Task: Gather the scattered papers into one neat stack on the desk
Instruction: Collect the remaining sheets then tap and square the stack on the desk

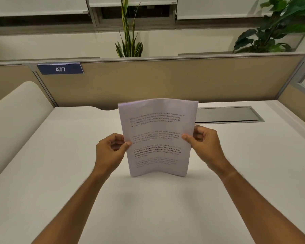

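Between the hands, the papers (158, 136) are standing upright on the desk (60, 164); left hand (111, 148) and right hand (203, 142) are each pinching a side edge.

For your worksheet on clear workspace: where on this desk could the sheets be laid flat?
Bare white desk lies left of the left hand, right of the right hand, and nearer between the forearms. The grey metal cable hatch takes the far right.
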Available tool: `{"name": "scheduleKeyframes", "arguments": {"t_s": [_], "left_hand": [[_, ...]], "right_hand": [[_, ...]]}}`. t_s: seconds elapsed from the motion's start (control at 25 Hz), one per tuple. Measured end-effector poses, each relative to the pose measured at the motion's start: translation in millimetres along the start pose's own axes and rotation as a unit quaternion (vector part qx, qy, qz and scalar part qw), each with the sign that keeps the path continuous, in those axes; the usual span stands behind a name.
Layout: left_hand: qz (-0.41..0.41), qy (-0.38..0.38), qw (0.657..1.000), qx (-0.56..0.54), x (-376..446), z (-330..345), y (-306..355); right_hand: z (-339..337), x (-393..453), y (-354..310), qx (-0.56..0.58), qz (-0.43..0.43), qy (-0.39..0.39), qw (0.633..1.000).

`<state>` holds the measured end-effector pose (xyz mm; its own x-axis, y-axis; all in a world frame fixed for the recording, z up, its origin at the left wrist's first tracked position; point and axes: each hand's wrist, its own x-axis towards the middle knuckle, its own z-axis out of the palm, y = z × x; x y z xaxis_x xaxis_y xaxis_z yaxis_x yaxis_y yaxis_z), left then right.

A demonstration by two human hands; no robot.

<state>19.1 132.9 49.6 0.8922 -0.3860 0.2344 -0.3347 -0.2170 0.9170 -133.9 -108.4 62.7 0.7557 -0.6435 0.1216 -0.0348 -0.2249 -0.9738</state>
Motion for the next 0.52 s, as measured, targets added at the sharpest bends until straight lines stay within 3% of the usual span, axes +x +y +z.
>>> {"name": "scheduleKeyframes", "arguments": {"t_s": [0.12,0.28,0.52], "left_hand": [[0.062,0.016,0.998,-0.002,12,1,24],[0.150,0.044,0.988,0.009,29,-8,54],[0.190,0.027,0.981,0.021,34,-14,63]], "right_hand": [[4,2,-15,-0.034,-0.038,0.026,0.998],[1,15,-48,-0.041,-0.159,0.057,0.985],[-2,24,-61,-0.077,-0.231,0.038,0.969]]}}
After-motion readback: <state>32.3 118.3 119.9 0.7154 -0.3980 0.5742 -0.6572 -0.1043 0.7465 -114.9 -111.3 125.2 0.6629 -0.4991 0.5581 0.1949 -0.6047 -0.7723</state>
